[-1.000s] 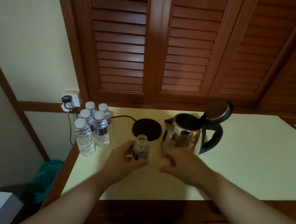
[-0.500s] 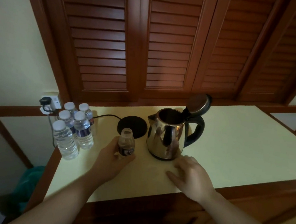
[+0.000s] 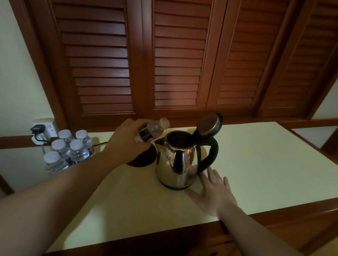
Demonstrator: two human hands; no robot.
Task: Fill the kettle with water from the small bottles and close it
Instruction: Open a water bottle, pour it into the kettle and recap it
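Note:
A steel kettle (image 3: 178, 166) with a black handle stands on the cream counter, its lid (image 3: 209, 124) swung up and open. My left hand (image 3: 125, 144) grips a small water bottle (image 3: 151, 131) lifted above the counter and tilted, its open neck pointing toward the kettle's mouth. My right hand (image 3: 213, 191) rests flat on the counter just right of the kettle's base, fingers straight. Several capped small bottles (image 3: 70, 149) stand grouped at the counter's left end.
The kettle's round black base (image 3: 142, 160) lies behind my left hand, its cord running to a wall socket (image 3: 42, 131). Wooden louvred shutters (image 3: 171, 51) rise behind the counter (image 3: 263, 168). A wooden edge borders the counter's front.
My left hand has raised the bottle from the counter and tipped it toward the kettle's mouth. My right hand has moved right and laid flat beside the kettle.

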